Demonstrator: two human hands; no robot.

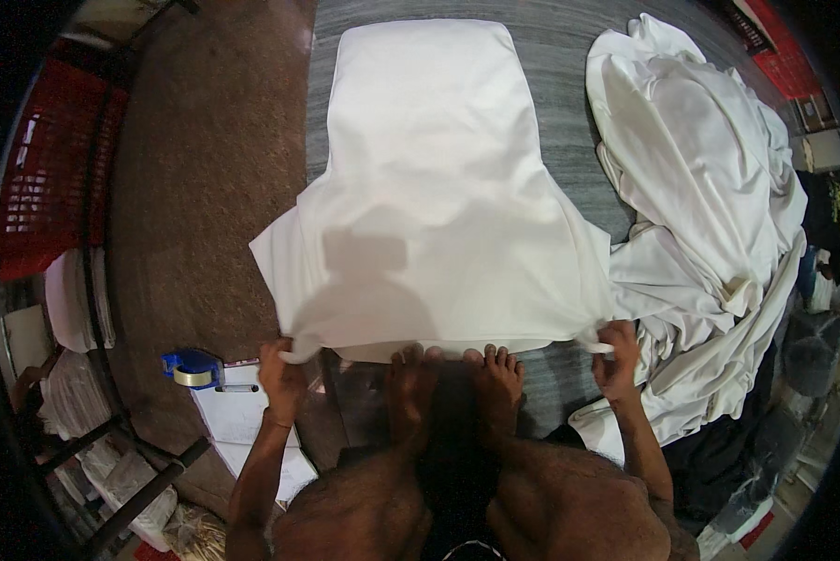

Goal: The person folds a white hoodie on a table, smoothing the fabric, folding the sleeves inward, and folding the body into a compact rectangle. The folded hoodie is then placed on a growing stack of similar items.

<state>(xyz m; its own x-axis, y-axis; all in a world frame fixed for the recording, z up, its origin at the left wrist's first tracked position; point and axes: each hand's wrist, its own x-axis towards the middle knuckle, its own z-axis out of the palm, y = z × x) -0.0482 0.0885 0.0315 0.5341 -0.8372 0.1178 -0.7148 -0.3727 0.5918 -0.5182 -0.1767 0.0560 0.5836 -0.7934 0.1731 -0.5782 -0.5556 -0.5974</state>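
In the head view, the white cloth (pixel 429 140) is the landmark: it lies spread on the grey mat (pixel 569 103), in front of the person's bare feet (pixel 499 383). The left hand (pixel 282 374) has its fingers closed on the cloth's near left corner, and the right hand (pixel 616 360) pinches the near right corner in the same way. I judge that the step in hand is straightening this near edge; the next move probably calls for an even pull from both hands, so that no fold appears. The cloth looks clean and mostly smooth, narrower at the far end, with a pointed flap on each side and soft creases in the middle; a shadow covers its near half. To the right of it is a crumpled white heap (pixel 700 159); to the near left of it are a blue tape dispenser (pixel 195 366) and papers (pixel 237 425).
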